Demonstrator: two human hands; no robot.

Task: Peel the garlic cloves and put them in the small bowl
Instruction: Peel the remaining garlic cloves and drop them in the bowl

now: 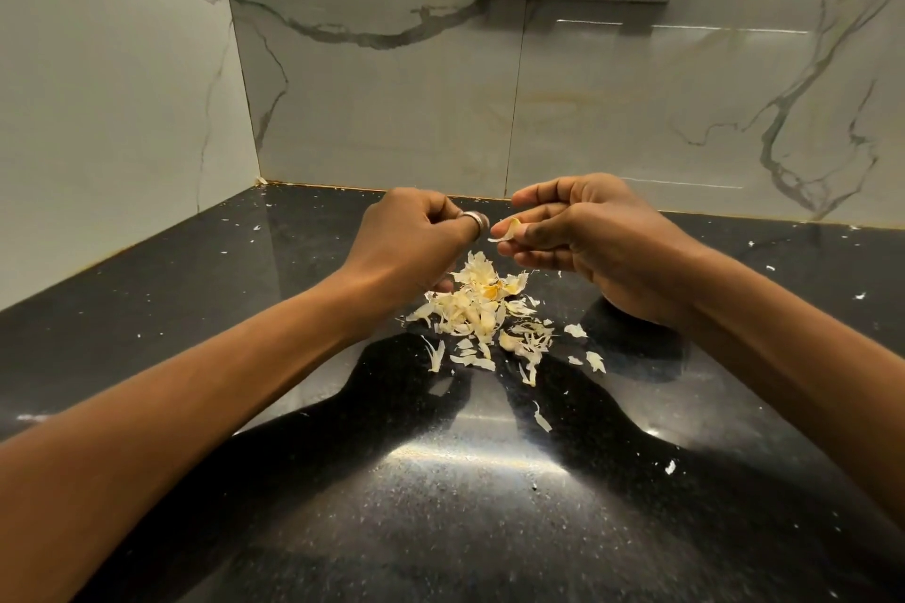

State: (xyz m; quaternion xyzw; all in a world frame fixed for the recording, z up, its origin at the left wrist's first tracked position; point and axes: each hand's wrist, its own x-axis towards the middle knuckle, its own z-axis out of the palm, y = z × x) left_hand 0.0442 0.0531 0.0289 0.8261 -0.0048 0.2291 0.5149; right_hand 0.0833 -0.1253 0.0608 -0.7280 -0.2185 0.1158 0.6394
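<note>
Clove (509,229), one, in right hand (587,250), one peel pile (482,309)

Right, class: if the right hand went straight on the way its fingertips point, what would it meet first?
Probably the left hand. The right hand, pinching a garlic clove, points leftwards at it across a small gap, though depth is hard to judge from this one view.

Right hand (587,250) pinches a pale, partly skinned garlic clove (508,230). Left hand (416,235), silver metal ring (476,221) on one finger, curled just beside it; contents hidden. Heap of papery cream garlic skins (477,309) on glossy black speckled table (440,504) beneath both hands.
</note>
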